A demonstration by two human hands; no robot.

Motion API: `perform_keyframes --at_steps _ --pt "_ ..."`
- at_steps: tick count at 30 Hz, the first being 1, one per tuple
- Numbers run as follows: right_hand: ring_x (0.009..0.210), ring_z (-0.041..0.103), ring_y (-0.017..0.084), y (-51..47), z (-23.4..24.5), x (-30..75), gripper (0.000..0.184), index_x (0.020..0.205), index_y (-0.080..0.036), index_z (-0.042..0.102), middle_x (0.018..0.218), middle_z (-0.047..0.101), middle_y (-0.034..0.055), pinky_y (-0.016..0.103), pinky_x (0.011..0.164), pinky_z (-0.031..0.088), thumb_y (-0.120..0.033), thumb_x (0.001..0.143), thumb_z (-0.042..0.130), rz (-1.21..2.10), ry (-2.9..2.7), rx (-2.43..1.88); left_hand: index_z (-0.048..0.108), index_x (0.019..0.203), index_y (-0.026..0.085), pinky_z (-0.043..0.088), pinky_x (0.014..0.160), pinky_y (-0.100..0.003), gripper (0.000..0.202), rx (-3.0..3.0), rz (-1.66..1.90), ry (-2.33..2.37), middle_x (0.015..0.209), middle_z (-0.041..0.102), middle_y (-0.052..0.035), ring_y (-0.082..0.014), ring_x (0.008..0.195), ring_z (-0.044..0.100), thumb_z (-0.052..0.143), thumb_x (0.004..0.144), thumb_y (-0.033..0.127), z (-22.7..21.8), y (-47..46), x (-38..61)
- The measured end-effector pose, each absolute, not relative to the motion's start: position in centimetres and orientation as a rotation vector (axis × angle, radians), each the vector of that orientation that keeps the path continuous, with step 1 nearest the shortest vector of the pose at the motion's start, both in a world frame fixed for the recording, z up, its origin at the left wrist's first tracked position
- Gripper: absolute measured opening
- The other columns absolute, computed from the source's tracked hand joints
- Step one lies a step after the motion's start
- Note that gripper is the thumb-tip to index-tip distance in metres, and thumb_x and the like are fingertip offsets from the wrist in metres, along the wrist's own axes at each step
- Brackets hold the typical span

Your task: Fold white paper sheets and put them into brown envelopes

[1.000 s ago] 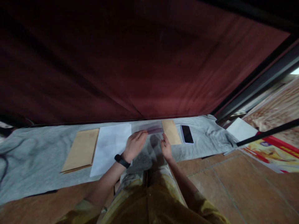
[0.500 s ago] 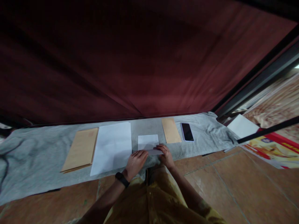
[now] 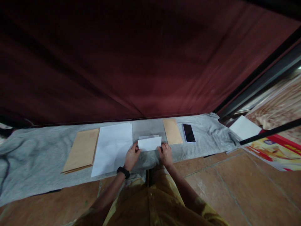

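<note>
A folded sheet of white paper (image 3: 150,144) lies in front of me on the grey cloth, its far edge showing behind the front panel. My left hand (image 3: 132,157) pinches its left end between thumb and fingers, a black watch on the wrist. At the opposite end, my right hand (image 3: 165,154) is closed on the paper's lower right corner. Left of my left hand is a stack of larger white sheets (image 3: 114,147). A single brown envelope (image 3: 172,131) lies just beyond my right hand.
Several brown envelopes (image 3: 81,150) are stacked at the left. A phone (image 3: 188,133) with a dark screen rests to the right on the grey cloth (image 3: 209,138). Dark red fabric (image 3: 150,62) hangs behind. A colourful printed box (image 3: 275,149) stands on the tiled floor at the right.
The paper's near part has been folded up and away from me, covering most of the sheet. My hands have shifted from its near edge to its two sides.
</note>
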State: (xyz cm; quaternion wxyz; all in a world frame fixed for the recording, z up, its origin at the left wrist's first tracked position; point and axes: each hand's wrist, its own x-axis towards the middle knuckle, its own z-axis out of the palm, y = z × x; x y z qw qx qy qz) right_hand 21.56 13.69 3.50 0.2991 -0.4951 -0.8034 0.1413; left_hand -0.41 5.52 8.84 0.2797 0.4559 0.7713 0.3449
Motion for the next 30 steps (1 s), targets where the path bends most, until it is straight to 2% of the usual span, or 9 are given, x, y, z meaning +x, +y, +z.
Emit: perform_keyframes --at_steps 4,11,18,23,30 --pt "0.105 0.055 0.025 13.6 3.4 21.0 0.019 0.102 -0.02 0.061 0.106 0.063 0.0098 0.04 0.092 0.044 -0.034 0.099 0.048 0.324 -2.113 -1.369 0.048 0.142 0.021 0.049 0.077 -0.028 0.055 1.196 0.786 2.194 0.093 0.074 -0.0035 -0.0189 0.085 0.069 0.057 0.089 0.023 9.5 6.3 0.1" --pt "0.112 0.053 0.028 13.4 3.3 20.3 0.019 0.107 -0.019 0.058 0.117 0.059 0.013 0.044 0.094 0.043 -0.032 0.096 0.049 0.39 -2.016 -1.437 0.041 0.147 0.02 0.048 0.073 -0.029 0.059 1.18 0.604 2.273 0.094 0.075 -0.0034 -0.0203 0.087 0.071 0.055 0.09 0.028 10.3 7.1 0.4" --pt "0.12 0.052 0.03 13.3 3.3 20.1 0.032 0.124 -0.019 0.053 0.127 0.056 0.0158 0.046 0.097 0.043 -0.027 0.094 0.051 0.366 -1.989 -1.402 0.044 0.144 0.02 0.048 0.078 -0.029 0.056 1.132 0.429 2.358 0.103 0.076 -0.0079 -0.0223 0.099 0.071 0.057 0.09 0.03 10.9 7.8 0.9" --pt "0.119 0.052 0.029 13.6 3.0 19.3 0.027 0.115 -0.019 0.056 0.126 0.056 0.0148 0.046 0.097 0.043 -0.021 0.089 0.05 0.401 -1.913 -1.433 0.055 0.131 0.018 0.048 0.081 -0.032 0.045 1.1 0.389 2.385 0.108 0.075 -0.0131 -0.0264 0.103 0.07 0.059 0.087 0.029 11.0 8.4 0.9" --pt "0.107 0.054 0.028 14.5 3.1 18.6 0.018 0.102 -0.021 0.056 0.109 0.058 0.0109 0.048 0.096 0.044 -0.022 0.085 0.05 0.598 -1.718 -1.424 0.06 0.119 0.021 0.049 0.076 -0.03 0.034 1.067 0.431 2.352 0.101 0.076 -0.0087 -0.024 0.097 0.071 0.059 0.086 0.029 10.8 8.7 0.5"
